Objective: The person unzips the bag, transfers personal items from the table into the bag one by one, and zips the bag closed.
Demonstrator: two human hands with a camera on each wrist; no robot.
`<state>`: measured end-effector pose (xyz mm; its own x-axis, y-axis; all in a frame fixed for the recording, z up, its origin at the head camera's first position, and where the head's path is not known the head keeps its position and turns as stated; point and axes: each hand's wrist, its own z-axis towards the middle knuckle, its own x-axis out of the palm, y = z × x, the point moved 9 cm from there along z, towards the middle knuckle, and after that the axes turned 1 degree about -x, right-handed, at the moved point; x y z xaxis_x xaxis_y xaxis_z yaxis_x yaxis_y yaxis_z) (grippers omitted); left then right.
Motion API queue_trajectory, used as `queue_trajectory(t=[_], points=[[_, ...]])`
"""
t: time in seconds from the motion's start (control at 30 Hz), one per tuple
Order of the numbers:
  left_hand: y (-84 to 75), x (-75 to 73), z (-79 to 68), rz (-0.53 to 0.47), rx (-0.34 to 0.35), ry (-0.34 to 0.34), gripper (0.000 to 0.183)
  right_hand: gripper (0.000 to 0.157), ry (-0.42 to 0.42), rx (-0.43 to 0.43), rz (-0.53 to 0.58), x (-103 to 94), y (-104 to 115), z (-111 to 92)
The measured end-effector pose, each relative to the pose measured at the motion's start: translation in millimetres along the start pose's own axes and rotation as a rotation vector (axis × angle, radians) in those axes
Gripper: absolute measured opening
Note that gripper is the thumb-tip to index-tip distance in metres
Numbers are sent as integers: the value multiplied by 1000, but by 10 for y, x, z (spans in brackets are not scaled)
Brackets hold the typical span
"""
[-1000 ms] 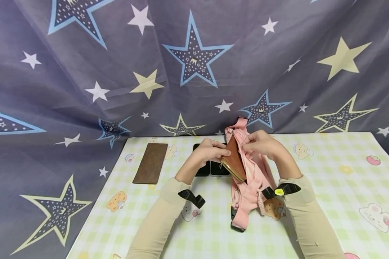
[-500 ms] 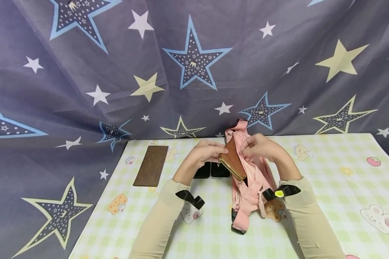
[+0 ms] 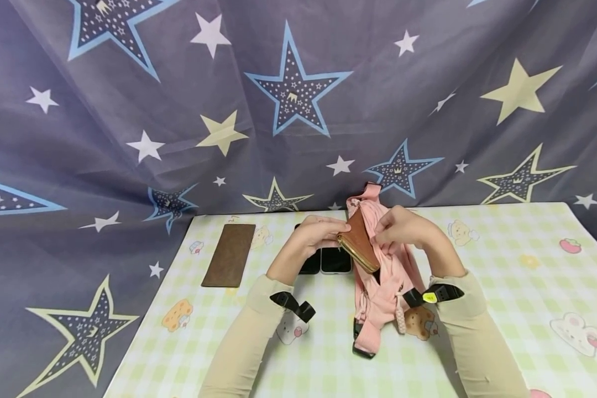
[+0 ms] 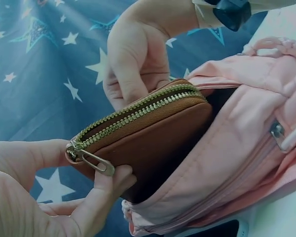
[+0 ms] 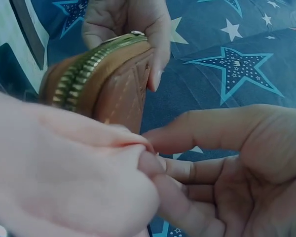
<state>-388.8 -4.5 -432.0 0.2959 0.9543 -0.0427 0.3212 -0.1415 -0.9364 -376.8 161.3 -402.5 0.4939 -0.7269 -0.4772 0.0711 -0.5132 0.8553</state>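
Note:
My left hand (image 3: pixel 320 232) pinches the corner of a brown zip wallet (image 3: pixel 360 240) between thumb and fingers, beside its metal zip pull (image 4: pixel 98 164). Gold teeth run along the wallet's upper edge in the left wrist view. Its lower part sits inside the mouth of a pink bag (image 3: pixel 389 279), hidden by the fabric. On the opposite side of that opening, my right hand (image 3: pixel 403 228) pinches the bag's edge between thumb and fingertips, seen close in the right wrist view. The bag lies lengthwise on the table, its strap and black buckle (image 3: pixel 364 351) toward me.
Two dark phones (image 3: pixel 336 261) lie side by side left of the bag, partly behind my left hand. Farther left is a flat brown rectangular piece (image 3: pixel 229 255). A starred curtain (image 3: pixel 179 138) hangs behind the checked tablecloth (image 3: pixel 502 265).
Both hands keep nearly the same places on the wallet and the bag. My left fingers shift slightly at the wallet's corner, and the wallet tilts a little.

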Motion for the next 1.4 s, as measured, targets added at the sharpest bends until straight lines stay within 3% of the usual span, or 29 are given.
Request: queue_trajectory(t=[0.1, 0.37, 0.6, 0.73, 1.13, 1.4], points=[[-6, 9, 0, 6, 1, 19, 35, 15, -10, -14, 43, -39, 16, 1], [-21, 64, -56, 106, -4, 149, 30, 20, 11, -28, 134, -65, 7, -17], [-35, -14, -17, 2, 2, 14, 32, 21, 19, -19, 146, -64, 10, -19], [-25, -4, -19, -16, 1, -17, 31, 21, 11, -12, 143, -66, 11, -15], [3, 175, -84, 60, -19, -8, 42, 23, -18, -19, 239, -98, 40, 23], [52, 250, -52, 107, -53, 78, 34, 22, 18, -2, 221, -118, -24, -21]])
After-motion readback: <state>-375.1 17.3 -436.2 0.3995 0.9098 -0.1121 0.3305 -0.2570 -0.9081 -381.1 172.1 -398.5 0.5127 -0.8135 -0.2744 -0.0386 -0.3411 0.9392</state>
